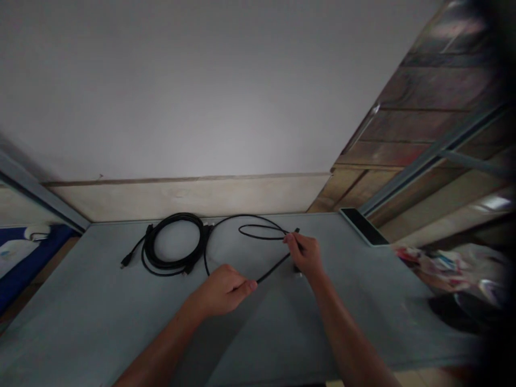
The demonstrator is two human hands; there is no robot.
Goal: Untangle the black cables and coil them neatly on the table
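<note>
A thin black cable [276, 265] runs between my two hands, a little above the grey tabletop. My left hand [226, 290] is closed round it, thumb pointing right. Farther right, my right hand [305, 252] pinches the same cable, and a small loop [258, 237] of it stretches out to the left of those fingers. Dark connector ends show partly beside the right hand; their exact type is hidden. To the left lies a coiled black cable [151, 250], with a plug [126, 261] sticking out at its left side.
A phone-like dark slab with a pale edge [365, 227] lies at the table's back right. The grey table [88, 322] meets a white wall [201, 107] behind. Metal posts [419, 166] rise at both sides. Plastic bags [451, 269] sit beyond the right edge.
</note>
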